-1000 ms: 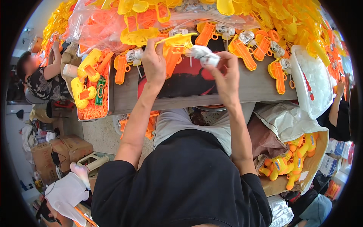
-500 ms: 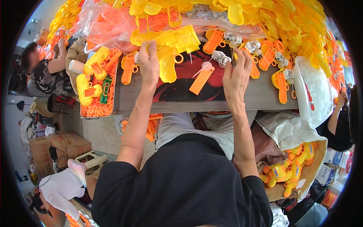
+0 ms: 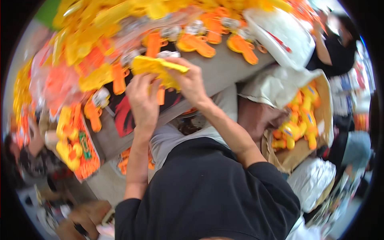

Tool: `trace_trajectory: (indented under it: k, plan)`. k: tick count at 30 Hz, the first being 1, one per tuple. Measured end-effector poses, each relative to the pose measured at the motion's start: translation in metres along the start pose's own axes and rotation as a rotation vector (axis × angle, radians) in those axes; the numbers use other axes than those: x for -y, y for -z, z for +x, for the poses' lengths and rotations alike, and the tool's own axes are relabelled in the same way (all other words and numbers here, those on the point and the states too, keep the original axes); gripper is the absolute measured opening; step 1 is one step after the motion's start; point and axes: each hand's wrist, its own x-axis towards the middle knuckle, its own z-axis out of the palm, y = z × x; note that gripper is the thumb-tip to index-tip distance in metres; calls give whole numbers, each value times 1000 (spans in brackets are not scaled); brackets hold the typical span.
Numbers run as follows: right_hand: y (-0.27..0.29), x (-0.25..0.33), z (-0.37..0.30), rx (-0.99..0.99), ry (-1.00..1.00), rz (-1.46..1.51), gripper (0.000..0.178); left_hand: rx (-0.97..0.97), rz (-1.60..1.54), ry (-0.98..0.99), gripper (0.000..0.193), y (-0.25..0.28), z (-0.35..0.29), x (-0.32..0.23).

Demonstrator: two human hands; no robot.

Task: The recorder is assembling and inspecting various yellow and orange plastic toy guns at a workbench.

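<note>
Both of my hands are raised together over the workbench, around a yellow plastic toy gun shell (image 3: 149,66). My left hand (image 3: 143,102) grips its near left side, with the fingers bent. From the right, my right hand (image 3: 191,82) closes on its other end. The shell is smeared by motion, so its inner side and any parts in it cannot be made out. Below and behind it, an orange part (image 3: 161,95) shows just past my fingers. Along the bench lie several orange grip pieces (image 3: 196,45) with clear-and-white mechanisms attached.
Yellow shells (image 3: 108,16) are heaped at the far side. A tray (image 3: 96,170) of small orange parts stands at the left. On the right are a white tub (image 3: 280,32) with a red tool and an open sack (image 3: 326,108) of yellow-orange toys. Another person (image 3: 340,44) sits at the far right.
My right hand, spread and holding nothing before, has come over to the shell and closed on it. The shell has turned edge-on in my hands. My whole view has tilted and shifted right.
</note>
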Motion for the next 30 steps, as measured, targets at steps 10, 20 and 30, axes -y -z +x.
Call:
trace_trajectory:
  k: [10, 20, 30]
  plan:
    - [19, 68, -37, -211, 259, -102, 28, -100, -364, -98, 14, -5, 16, -48]
    - [105, 111, -139, -937, 186, -454, 29, -1, -734, -181, 3, -2, 6, -51]
    - [189, -104, -87, -1119, 16, 34, 36, 17, 141, 167, 16, 7, -56, 103]
